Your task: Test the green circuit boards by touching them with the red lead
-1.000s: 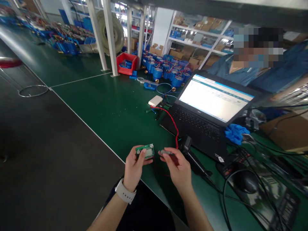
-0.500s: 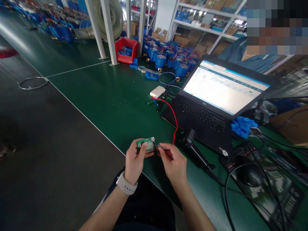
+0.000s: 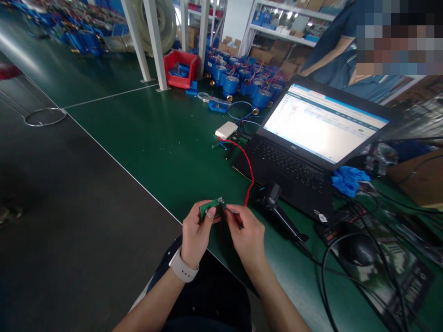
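Observation:
My left hand [image 3: 196, 230] grips a small green circuit board [image 3: 204, 211] with a display window, the thumb across its front and the fingers behind. The board is tilted, and the thumb covers part of its face. At the board's right edge, my right hand [image 3: 246, 233] pinches a small dark piece between thumb and forefinger; it is too small and too hidden to name. A red cable [image 3: 249, 163] comes from a white box [image 3: 226, 130] and passes behind my right hand. Faint red wire shows below the board, between my hands.
On the green table, a black barcode scanner [image 3: 282, 214] lies right of my hands, before an open laptop [image 3: 294, 157]. Farther right are a mouse [image 3: 360, 249] and a blue cloth [image 3: 350, 180]. Blue meter bodies [image 3: 230, 85] and a red bin [image 3: 173, 76] stand behind. Another person [image 3: 332, 50] is beyond the laptop.
The board has tipped, so its face shows less. My right hand has shifted slightly left, closer to the board's edge. Beyond the laptop, more of the other person's arm now shows.

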The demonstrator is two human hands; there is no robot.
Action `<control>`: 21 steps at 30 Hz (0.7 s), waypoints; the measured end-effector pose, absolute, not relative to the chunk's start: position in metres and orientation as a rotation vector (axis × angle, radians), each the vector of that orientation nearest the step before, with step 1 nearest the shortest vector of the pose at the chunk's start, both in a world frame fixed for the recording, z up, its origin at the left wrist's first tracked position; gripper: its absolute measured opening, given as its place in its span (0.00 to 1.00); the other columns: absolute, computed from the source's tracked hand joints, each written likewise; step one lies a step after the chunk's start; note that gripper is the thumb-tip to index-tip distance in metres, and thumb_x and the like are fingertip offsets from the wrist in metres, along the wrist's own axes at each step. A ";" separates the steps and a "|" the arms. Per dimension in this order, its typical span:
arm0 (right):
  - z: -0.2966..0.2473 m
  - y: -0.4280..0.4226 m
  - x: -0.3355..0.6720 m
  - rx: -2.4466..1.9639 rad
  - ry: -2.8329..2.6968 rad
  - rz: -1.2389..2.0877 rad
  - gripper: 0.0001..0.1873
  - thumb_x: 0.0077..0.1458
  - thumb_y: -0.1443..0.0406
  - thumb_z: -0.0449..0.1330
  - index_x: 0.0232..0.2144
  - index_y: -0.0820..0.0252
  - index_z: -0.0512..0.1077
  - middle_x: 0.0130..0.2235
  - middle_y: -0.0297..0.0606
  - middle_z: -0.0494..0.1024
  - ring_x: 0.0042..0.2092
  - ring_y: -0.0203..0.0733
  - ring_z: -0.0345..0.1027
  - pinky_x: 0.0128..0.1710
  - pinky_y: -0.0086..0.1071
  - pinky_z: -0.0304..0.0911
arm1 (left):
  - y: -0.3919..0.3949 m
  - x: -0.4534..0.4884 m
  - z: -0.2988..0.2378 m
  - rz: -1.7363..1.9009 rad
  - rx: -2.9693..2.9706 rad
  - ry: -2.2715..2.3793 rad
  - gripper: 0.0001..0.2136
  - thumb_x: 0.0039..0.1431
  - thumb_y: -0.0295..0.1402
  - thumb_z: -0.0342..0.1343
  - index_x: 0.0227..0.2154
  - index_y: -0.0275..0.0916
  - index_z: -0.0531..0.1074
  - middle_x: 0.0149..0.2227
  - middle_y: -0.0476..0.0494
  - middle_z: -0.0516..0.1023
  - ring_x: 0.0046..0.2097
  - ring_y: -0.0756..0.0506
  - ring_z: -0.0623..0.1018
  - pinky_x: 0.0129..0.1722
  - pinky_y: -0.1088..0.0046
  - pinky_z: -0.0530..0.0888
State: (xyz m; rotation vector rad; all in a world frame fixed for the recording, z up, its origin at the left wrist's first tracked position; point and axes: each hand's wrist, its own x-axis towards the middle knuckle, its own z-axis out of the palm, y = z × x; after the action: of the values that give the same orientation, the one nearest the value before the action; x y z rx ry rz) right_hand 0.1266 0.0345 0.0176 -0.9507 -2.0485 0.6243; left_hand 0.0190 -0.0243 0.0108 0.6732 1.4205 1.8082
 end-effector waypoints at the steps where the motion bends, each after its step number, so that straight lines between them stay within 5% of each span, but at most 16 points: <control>1: 0.018 0.034 0.126 -0.952 -2.060 0.612 0.07 0.59 0.69 0.54 0.36 0.60 0.72 0.33 0.37 0.78 0.34 0.38 0.73 0.35 0.30 0.69 | -0.024 0.019 0.010 1.804 0.681 1.431 0.11 0.57 0.37 0.57 0.40 0.37 0.71 0.38 0.45 0.77 0.40 0.47 0.78 0.39 0.71 0.81; 21: 0.010 0.038 0.122 -0.945 -2.004 0.720 0.08 0.57 0.69 0.53 0.34 0.59 0.72 0.32 0.37 0.78 0.34 0.39 0.74 0.36 0.30 0.69 | -0.025 0.017 -0.004 1.748 0.773 1.501 0.13 0.58 0.41 0.55 0.42 0.39 0.71 0.42 0.45 0.76 0.43 0.45 0.78 0.41 0.68 0.80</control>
State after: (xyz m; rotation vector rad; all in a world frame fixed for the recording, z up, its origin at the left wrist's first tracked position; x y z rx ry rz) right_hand 0.1217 0.0385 0.0095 -0.9454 -2.0038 0.7198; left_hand 0.0171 -0.0252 -0.0038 0.7731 1.5007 1.7481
